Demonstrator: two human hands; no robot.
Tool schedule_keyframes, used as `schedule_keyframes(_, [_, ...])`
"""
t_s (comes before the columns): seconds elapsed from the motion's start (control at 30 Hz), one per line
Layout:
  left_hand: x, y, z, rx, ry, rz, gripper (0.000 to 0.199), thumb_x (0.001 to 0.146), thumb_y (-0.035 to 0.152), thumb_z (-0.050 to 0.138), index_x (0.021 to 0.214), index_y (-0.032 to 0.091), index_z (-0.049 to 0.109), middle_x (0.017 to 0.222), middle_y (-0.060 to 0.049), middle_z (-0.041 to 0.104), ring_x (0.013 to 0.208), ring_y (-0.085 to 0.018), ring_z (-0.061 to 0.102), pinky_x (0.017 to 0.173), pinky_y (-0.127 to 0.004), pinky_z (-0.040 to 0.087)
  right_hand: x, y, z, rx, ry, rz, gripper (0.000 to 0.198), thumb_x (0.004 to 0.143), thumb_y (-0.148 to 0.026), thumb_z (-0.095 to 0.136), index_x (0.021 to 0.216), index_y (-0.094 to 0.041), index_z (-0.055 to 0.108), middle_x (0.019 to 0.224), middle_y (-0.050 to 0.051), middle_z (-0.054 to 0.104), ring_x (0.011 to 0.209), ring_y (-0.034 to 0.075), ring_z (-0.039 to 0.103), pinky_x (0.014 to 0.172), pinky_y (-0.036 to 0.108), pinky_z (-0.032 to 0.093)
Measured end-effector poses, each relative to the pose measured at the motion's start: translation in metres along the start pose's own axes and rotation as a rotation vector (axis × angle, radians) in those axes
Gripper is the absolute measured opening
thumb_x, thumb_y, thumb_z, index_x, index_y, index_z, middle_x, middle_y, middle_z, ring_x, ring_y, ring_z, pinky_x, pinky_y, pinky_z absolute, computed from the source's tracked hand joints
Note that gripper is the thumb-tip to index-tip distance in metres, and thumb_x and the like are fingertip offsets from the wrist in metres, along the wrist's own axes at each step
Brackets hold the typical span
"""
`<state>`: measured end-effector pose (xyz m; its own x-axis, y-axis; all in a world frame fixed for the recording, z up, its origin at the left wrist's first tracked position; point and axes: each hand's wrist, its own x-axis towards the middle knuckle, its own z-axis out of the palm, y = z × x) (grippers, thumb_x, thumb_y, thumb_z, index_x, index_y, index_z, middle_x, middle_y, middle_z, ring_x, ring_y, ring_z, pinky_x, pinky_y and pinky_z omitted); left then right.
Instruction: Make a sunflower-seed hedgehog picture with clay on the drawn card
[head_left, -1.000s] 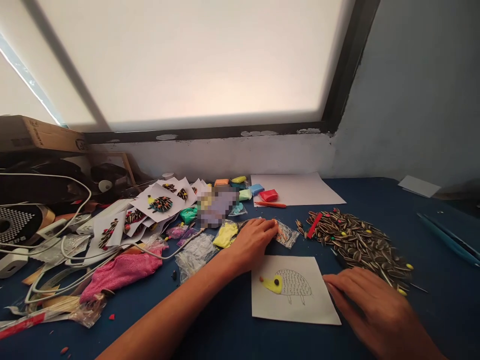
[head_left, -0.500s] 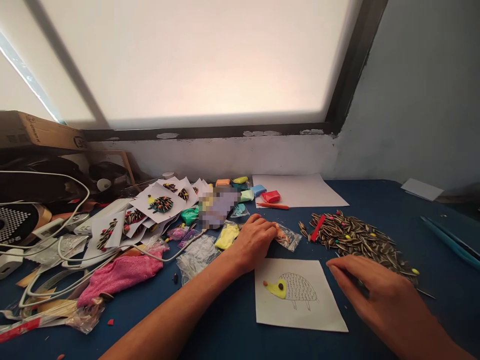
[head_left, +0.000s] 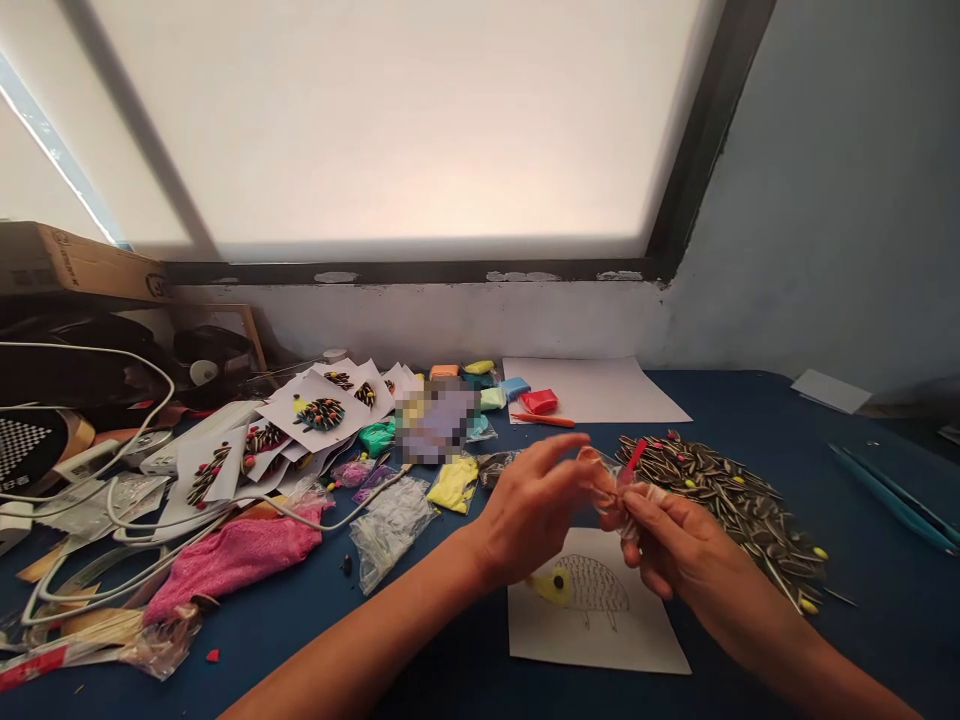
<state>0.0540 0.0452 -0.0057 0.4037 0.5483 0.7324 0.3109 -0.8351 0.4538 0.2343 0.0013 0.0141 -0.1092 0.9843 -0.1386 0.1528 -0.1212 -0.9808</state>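
Note:
My left hand (head_left: 529,512) and my right hand (head_left: 679,535) meet over the drawing, both closed on a small clear plastic bag (head_left: 604,488) with orange clay in it. My right thumb and fingers pinch its near side; the left fingertips are at its far side, partly hidden. Beneath them lies a white card (head_left: 592,652) with a pencilled hedgehog (head_left: 596,585). Yellow clay (head_left: 549,588) with a dark eye fills the hedgehog's head; its nose tip is covered by my left hand. Right of the card spreads a pile of striped sunflower seeds (head_left: 739,515) with small coloured clay balls.
Behind are clay packs, among them a red one (head_left: 538,401), an orange stick tool (head_left: 544,420) and a white sheet (head_left: 600,385). Finished hedgehog cards (head_left: 319,405), a pink cloth (head_left: 240,560), white cables and a yellow clay bag (head_left: 453,484) lie left. A blue-green case (head_left: 892,495) is at right.
My left hand has lifted the orange clay bag off the table and brought it right, over the card. My right hand has moved left and now grips the bag too.

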Motion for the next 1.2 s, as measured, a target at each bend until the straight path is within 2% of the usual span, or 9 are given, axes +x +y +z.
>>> schedule_keyframes(0.1, [0.007, 0.004, -0.004, -0.457, 0.006, -0.46, 0.037, 0.095, 0.029, 0.054, 0.131, 0.018, 0.051, 0.137, -0.017, 0.052, 0.113, -0.025, 0.061, 0.091, -0.039, 0.054, -0.003, 0.0, -0.003, 0.037, -0.011, -0.021, 0.046, 0.081, -0.064, 0.061, 0.081, -0.018, 0.063, 0.083, 0.003, 0.062, 0.056, 0.008, 0.046, 0.042, 0.018, 0.036])
schedule_keyframes(0.2, [0.013, 0.004, -0.011, -0.874, -0.191, -0.776, 0.052, 0.086, 0.041, 0.067, 0.127, 0.012, 0.052, 0.112, -0.016, 0.067, 0.089, -0.02, 0.069, 0.077, -0.032, 0.056, -0.007, -0.001, -0.004, 0.022, -0.057, -0.025, 0.045, 0.081, -0.063, 0.063, 0.079, -0.018, 0.066, 0.076, 0.002, 0.061, 0.055, 0.008, 0.047, 0.044, 0.018, 0.038])
schedule_keyframes(0.37, [0.01, 0.002, -0.013, -0.992, -0.275, -0.849, 0.047, 0.072, 0.053, 0.077, 0.084, 0.008, 0.066, 0.075, -0.008, 0.068, 0.06, -0.014, 0.065, 0.059, -0.024, 0.052, -0.008, -0.003, -0.005, -0.111, -0.054, -0.057, 0.048, 0.081, -0.065, 0.06, 0.073, -0.018, 0.066, 0.066, 0.001, 0.059, 0.054, 0.009, 0.048, 0.045, 0.02, 0.04])
schedule_keyframes(0.63, [0.001, -0.003, -0.011, -1.143, -0.249, -0.873, 0.04, 0.068, 0.035, 0.082, 0.095, 0.008, 0.072, 0.091, -0.011, 0.072, 0.076, -0.015, 0.068, 0.079, -0.028, 0.055, -0.005, 0.001, -0.011, -0.216, 0.025, -0.044, 0.051, 0.08, -0.07, 0.055, 0.084, -0.02, 0.063, 0.068, 0.002, 0.062, 0.051, 0.012, 0.048, 0.046, 0.025, 0.044])
schedule_keyframes(0.8, [-0.001, 0.002, -0.001, -1.011, -0.203, -0.959, 0.032, 0.07, 0.027, 0.076, 0.093, 0.006, 0.068, 0.078, -0.01, 0.07, 0.063, -0.014, 0.067, 0.065, -0.026, 0.056, -0.001, 0.009, -0.012, -0.272, 0.038, -0.048, 0.05, 0.077, -0.07, 0.058, 0.081, -0.02, 0.064, 0.061, 0.0, 0.06, 0.048, 0.011, 0.048, 0.045, 0.024, 0.045])
schedule_keyframes(0.9, [0.004, 0.001, -0.001, -0.649, -0.256, -0.922, 0.03, 0.085, 0.025, 0.06, 0.11, 0.009, 0.063, 0.085, -0.01, 0.072, 0.06, -0.015, 0.068, 0.057, -0.025, 0.055, 0.002, 0.013, -0.014, -0.254, 0.081, -0.082, 0.052, 0.076, -0.071, 0.059, 0.079, -0.02, 0.065, 0.071, 0.003, 0.065, 0.049, 0.011, 0.051, 0.042, 0.023, 0.043])
schedule_keyframes(0.97, [0.01, -0.005, -0.01, -0.095, -0.292, -0.754, 0.028, 0.094, 0.024, 0.049, 0.117, 0.012, 0.061, 0.098, -0.009, 0.073, 0.067, -0.013, 0.07, 0.06, -0.023, 0.055, 0.005, 0.012, -0.016, -0.247, 0.122, -0.091, 0.056, 0.073, -0.073, 0.061, 0.084, -0.019, 0.067, 0.073, 0.005, 0.067, 0.05, 0.013, 0.053, 0.041, 0.024, 0.043])
schedule_keyframes(1.1, [0.021, -0.021, -0.044, 0.269, -0.338, -0.696, 0.019, 0.087, 0.012, 0.055, 0.098, 0.014, 0.07, 0.101, -0.012, 0.072, 0.1, -0.027, 0.067, 0.087, -0.039, 0.052, 0.008, 0.006, -0.016, -0.285, 0.174, -0.11, 0.067, 0.072, -0.076, 0.058, 0.101, -0.016, 0.067, 0.073, 0.008, 0.069, 0.049, 0.014, 0.054, 0.041, 0.027, 0.046])
schedule_keyframes(1.2, [0.024, -0.026, -0.063, 0.461, -0.471, -0.669, 0.02, 0.077, 0.001, 0.056, 0.085, 0.013, 0.07, 0.099, -0.016, 0.072, 0.106, -0.035, 0.064, 0.088, -0.045, 0.05, 0.012, 0.003, -0.011, -0.321, 0.143, -0.127, 0.065, 0.076, -0.071, 0.057, 0.105, -0.014, 0.067, 0.067, 0.006, 0.068, 0.049, 0.015, 0.055, 0.045, 0.029, 0.05])
